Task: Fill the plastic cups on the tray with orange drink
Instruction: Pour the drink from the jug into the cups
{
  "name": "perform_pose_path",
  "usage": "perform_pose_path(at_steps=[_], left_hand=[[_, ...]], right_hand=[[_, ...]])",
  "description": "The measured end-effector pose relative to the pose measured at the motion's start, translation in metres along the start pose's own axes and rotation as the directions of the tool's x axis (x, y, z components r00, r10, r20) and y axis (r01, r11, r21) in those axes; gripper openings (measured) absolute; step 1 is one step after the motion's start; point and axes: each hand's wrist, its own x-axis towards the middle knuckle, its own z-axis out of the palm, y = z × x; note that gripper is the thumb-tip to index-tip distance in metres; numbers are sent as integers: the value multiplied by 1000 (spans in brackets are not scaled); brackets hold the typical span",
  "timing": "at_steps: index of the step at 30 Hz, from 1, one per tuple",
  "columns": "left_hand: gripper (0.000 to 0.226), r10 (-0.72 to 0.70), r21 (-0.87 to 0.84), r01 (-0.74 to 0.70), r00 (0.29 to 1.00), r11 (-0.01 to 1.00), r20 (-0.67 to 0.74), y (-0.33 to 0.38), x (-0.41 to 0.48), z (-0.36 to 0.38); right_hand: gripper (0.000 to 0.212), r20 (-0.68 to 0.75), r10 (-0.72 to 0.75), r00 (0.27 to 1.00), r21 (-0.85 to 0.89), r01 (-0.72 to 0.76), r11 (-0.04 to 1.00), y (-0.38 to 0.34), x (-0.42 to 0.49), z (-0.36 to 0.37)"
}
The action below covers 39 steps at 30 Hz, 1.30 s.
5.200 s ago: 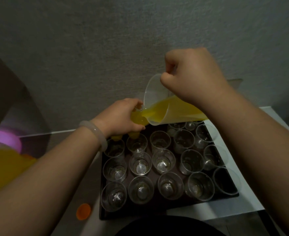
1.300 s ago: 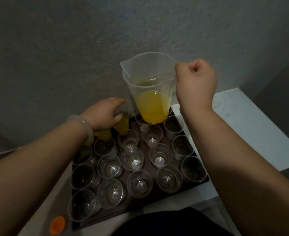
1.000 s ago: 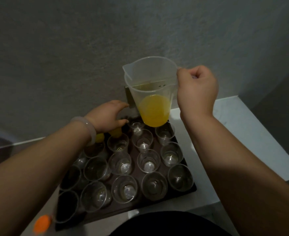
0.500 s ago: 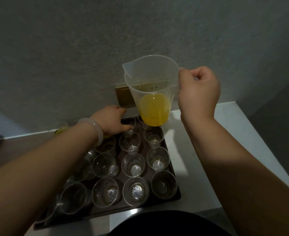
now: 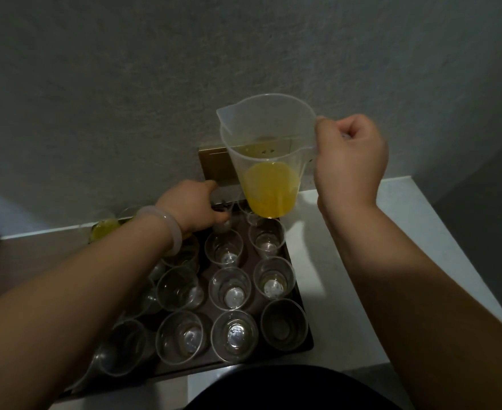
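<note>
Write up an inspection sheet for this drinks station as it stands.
Surface: white counter bearing a dark tray.
Job's things: clear cups on the tray, the front rows empty; one filled cup at back left, partly hidden; jug upright above the back row, orange drink low in it.
Clutter: nothing seen.
Hands: right hand grips the jug's handle; left hand, bracelet on its wrist, at a back-row cup, grip unclear.
Cables: nothing seen.
Surroundings: grey wall; gold wall plate behind the jug.
</note>
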Motion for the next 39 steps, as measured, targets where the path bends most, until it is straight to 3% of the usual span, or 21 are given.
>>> perform_pose_path(at_steps=[6,10,13,17,28,39], left_hand=[[72,22,-246,-42,996,968,-84,-19,-10,-12],[80,177,-188,-201,975,961,-135,-29,-17,-18],[86,194,-190,-229,963,955,-187,-30,-20,-22],[68,206,-170,-245,953,955,-221,-34,-25,-26],[80,192,-259,-247,957,934,-218,-43,-34,-19],[72,207,-235,-256,954,938,-215,-36,-37,-16]], right_hand=[[36,-8,-11,1000,8,11,1000,-4,-1,1],[37,48,-57,997,-41,59,997,-11,6,0],[36,145,-115,983,-134,134,982,-19,8,2],[29,295,-156,943,-245,232,941,-26,3,7],[13,549,-321,771,-447,596,667,-49,-12,27],[12,665,-364,652,-445,737,508,-54,-14,42]])
